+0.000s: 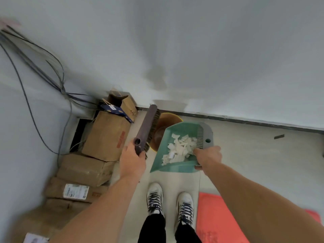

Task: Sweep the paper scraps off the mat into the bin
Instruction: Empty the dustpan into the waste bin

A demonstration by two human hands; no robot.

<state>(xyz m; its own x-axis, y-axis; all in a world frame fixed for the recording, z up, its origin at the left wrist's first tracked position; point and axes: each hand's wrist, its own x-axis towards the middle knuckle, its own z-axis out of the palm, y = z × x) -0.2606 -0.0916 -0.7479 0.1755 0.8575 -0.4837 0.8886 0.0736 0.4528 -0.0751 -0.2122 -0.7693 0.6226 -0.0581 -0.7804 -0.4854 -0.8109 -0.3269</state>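
the green dustpan (163, 146), loaded with white paper scraps (180, 148), is gripped at its near edge by the right hand (208, 156) beside the bin (166, 123) (arm outstretched); the brush (146, 127) is clasped in the left hand (132, 161), fingers wrapped round its end, with the red mat (215, 218) behind on the floor

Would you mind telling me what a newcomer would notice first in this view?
The green dustpan at centre, heaped with white paper scraps, held by the right hand over an orange bin. Beside it, the left hand grips a brush; a red mat lies lower right.
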